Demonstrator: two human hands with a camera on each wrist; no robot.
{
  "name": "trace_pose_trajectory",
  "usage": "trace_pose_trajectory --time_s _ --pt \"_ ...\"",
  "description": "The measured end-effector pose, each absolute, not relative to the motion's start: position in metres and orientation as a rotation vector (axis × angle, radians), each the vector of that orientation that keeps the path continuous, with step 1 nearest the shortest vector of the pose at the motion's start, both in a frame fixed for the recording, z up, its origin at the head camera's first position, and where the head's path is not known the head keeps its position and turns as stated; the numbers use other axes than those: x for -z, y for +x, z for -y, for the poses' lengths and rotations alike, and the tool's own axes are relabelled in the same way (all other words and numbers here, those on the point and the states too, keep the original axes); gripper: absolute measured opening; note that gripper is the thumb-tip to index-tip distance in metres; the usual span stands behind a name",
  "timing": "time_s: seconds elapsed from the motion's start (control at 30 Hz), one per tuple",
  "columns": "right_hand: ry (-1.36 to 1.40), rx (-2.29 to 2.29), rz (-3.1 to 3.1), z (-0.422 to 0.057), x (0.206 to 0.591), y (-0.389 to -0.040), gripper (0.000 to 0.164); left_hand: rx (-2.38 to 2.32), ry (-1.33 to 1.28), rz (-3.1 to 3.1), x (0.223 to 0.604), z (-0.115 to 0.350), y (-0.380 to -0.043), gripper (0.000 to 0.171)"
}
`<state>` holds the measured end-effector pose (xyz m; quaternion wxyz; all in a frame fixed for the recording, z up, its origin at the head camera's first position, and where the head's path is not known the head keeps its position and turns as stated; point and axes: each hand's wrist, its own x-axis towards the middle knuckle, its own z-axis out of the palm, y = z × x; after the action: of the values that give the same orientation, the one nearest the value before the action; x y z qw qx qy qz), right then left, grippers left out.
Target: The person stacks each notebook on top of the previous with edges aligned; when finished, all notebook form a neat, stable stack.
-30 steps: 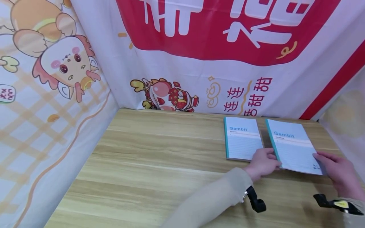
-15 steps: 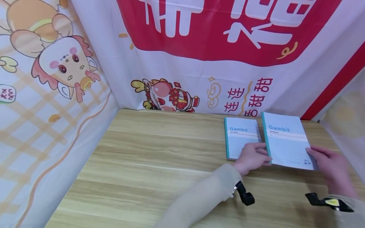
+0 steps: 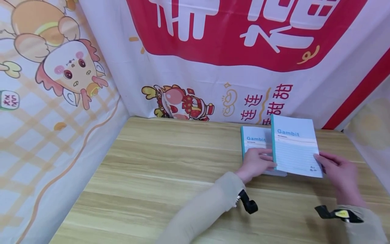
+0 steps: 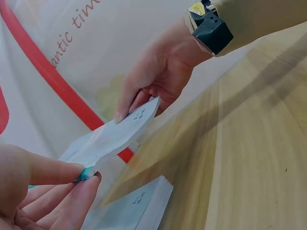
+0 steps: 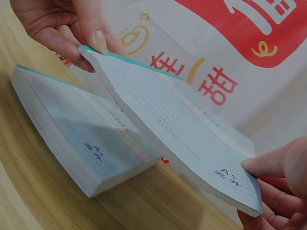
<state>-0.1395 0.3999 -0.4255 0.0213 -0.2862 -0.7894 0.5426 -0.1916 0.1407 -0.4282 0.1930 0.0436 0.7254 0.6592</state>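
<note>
A light blue notebook [image 3: 295, 149] marked "Gambit", with a teal spine, is held above the table between both hands. My left hand [image 3: 257, 162] pinches its near spine corner, thumb on top and fingers beneath. At the opposite near corner, my right hand [image 3: 338, 171] grips the edge between thumb and fingers. Below and to the left lies a thick stack of matching notebooks [image 5: 72, 124], apart from the held one in the right wrist view. In the head view its right side is hidden by the held notebook.
The wooden table [image 3: 158, 162] extends to the left and front of the hands. A printed cloth [image 3: 182, 74] hangs along its back edge, close behind the notebooks. Another patterned cloth [image 3: 61, 142] borders the left side.
Both hands have carried the notebook leftward and up, from beside the lying notebooks to partly over them. The lying notebooks have stayed in place.
</note>
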Motion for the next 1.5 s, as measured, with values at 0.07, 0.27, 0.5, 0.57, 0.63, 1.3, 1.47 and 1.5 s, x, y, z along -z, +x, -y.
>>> trace_pose_trajectory --time_s 0.07,0.27,0.5,0.57,0.63,1.3,1.47,1.5 --pt "-0.879 -1.724 2.403 -0.395 0.425 -0.140 0.073 -1.899 0.121 -1.991 0.430 -0.137 -0.194 0.038" --pt "-0.841 -1.861 2.277 -0.382 0.422 -0.145 0.075 -1.990 0.134 -1.921 0.432 -0.121 -0.203 0.032" --pt "-0.818 -1.744 2.416 -0.371 0.419 -0.154 0.076 -2.008 0.195 -1.854 0.429 -0.100 -0.214 0.025" --pt "-0.824 -1.733 2.442 -0.368 0.419 -0.156 0.077 -2.016 0.213 -1.844 0.428 -0.095 -0.218 0.022" --pt "-0.820 -1.733 2.460 -0.364 0.418 -0.159 0.077 -2.007 0.209 -1.876 0.427 -0.090 -0.221 0.019" --pt "-0.714 -1.667 2.606 -0.340 0.443 -0.182 0.070 -1.859 0.007 -2.087 0.449 -0.069 -0.238 0.010" --pt "-0.723 -1.677 2.611 -0.339 0.450 -0.183 0.069 -1.794 0.001 -2.143 0.462 -0.070 -0.239 0.010" --pt "-0.724 -1.684 2.614 -0.339 0.451 -0.183 0.069 -1.784 0.003 -2.154 0.464 -0.071 -0.239 0.009"
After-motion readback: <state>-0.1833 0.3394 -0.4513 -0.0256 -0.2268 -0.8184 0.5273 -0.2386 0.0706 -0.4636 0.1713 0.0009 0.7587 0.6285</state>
